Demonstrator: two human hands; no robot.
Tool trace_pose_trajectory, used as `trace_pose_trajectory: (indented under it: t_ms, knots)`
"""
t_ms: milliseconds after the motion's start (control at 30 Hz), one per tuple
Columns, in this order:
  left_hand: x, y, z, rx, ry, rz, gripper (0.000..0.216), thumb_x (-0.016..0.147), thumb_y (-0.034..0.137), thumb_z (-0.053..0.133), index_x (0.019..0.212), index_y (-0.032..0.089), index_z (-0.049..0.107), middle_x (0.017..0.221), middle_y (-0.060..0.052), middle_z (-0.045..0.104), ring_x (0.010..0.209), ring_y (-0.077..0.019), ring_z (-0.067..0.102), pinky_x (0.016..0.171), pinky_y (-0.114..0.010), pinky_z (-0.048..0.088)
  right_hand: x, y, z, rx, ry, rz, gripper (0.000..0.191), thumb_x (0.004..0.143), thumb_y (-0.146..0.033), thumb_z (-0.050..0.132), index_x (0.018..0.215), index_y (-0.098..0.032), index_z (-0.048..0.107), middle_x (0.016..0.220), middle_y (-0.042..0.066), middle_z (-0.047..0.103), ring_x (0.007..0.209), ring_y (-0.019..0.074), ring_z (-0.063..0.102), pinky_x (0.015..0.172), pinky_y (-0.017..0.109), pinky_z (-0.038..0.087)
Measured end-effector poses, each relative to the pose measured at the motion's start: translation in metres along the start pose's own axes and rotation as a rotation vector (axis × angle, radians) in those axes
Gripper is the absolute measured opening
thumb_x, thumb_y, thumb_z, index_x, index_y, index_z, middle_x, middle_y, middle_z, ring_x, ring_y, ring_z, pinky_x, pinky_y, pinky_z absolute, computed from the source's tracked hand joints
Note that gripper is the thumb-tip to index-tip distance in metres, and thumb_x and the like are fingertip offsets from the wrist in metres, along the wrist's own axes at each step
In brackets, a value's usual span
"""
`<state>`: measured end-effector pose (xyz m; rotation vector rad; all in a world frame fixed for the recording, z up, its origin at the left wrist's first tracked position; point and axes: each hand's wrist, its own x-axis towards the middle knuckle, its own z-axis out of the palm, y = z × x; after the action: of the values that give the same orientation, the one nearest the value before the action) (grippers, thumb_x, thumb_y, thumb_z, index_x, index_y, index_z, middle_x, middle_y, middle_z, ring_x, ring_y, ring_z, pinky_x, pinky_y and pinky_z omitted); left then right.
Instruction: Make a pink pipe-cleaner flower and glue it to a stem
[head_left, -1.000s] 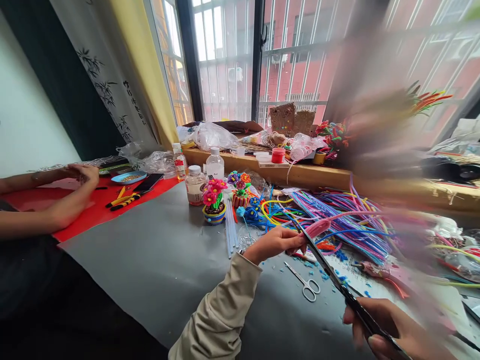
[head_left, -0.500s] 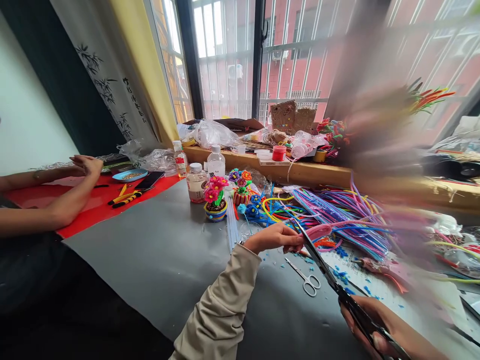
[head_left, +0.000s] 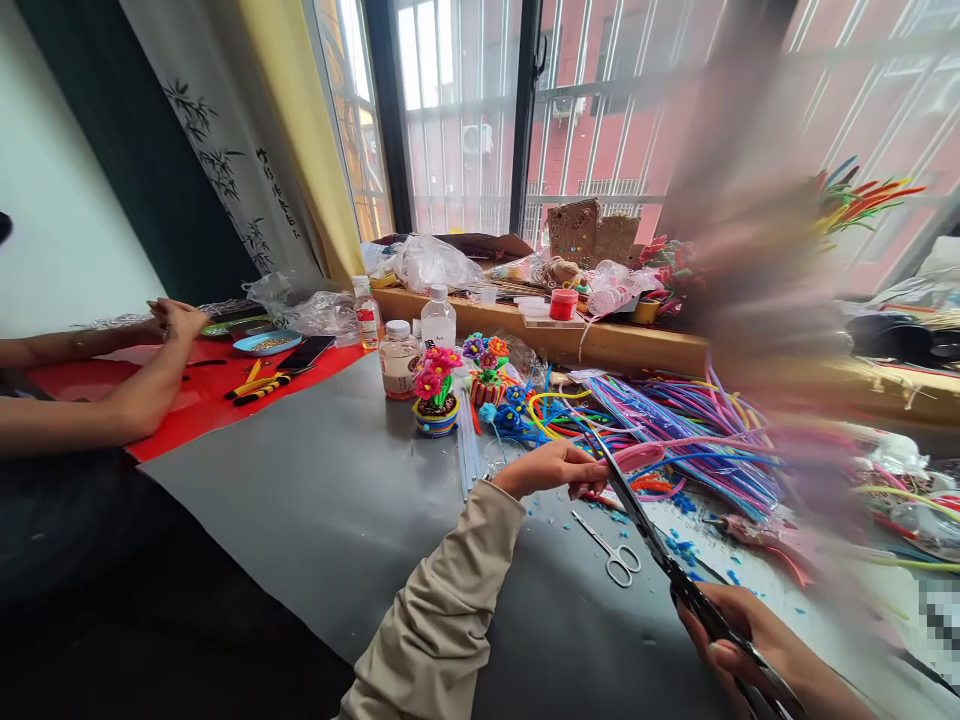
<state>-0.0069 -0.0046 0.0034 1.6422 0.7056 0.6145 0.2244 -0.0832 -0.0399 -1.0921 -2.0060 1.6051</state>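
My left hand is pinched shut on a bundle of pink pipe cleaners, which extends to the right above the table. My right hand grips large black-handled scissors. Their long blades point up and left, lying right by the pink stems just past my left fingertips. Whether the blades have the stems between them cannot be made out. Small silver scissors lie on the grey table between my hands. Blue fuzz clippings are scattered beside the large scissors.
Behind my hands lies a heap of colourful pipe cleaners. Two pots of pipe-cleaner flowers stand near bottles. A pink glue gun lies at right. At left, another person's forearms rest on a red sheet.
The view has shifted slightly, so the scene sits a little further right. My hands keep nearly the same pose on the stems and scissors. The other person's hands have moved slightly.
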Motion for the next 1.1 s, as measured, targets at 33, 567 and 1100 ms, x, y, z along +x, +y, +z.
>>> trace_pose_trajectory:
  t_ms: [33, 567, 1100]
  knots:
    - [0.000, 0.000, 0.000, -0.003, -0.001, 0.001, 0.040, 0.067, 0.048, 0.050, 0.059, 0.009, 0.054, 0.048, 0.003, 0.045, 0.043, -0.0034, 0.037, 0.043, -0.018, 0.027, 0.001, 0.001, 0.000, -0.008, 0.004, -0.009, 0.054, 0.051, -0.071, 0.044, 0.053, -0.018, 0.035, 0.039, -0.006, 0.032, 0.035, 0.0055, 0.032, 0.035, 0.019, 0.021]
    - [-0.001, -0.003, -0.001, 0.004, -0.050, -0.045, 0.041, 0.063, 0.050, 0.053, 0.058, 0.009, 0.054, 0.048, 0.004, 0.045, 0.043, -0.0032, 0.034, 0.046, -0.020, 0.025, -0.004, -0.007, -0.002, -0.010, -0.084, -0.099, 0.055, 0.057, -0.071, 0.040, 0.067, -0.017, 0.041, 0.058, -0.001, 0.044, 0.050, 0.0097, 0.040, 0.048, 0.023, 0.031]
    - [-0.003, 0.000, 0.000, -0.017, -0.037, -0.012, 0.043, 0.064, 0.052, 0.051, 0.058, 0.009, 0.053, 0.050, 0.003, 0.043, 0.044, -0.0036, 0.034, 0.047, -0.020, 0.027, 0.002, 0.002, -0.001, -0.068, 0.009, -0.066, 0.048, 0.060, -0.065, 0.045, 0.056, -0.018, 0.035, 0.039, -0.005, 0.036, 0.037, 0.0060, 0.033, 0.039, 0.020, 0.022]
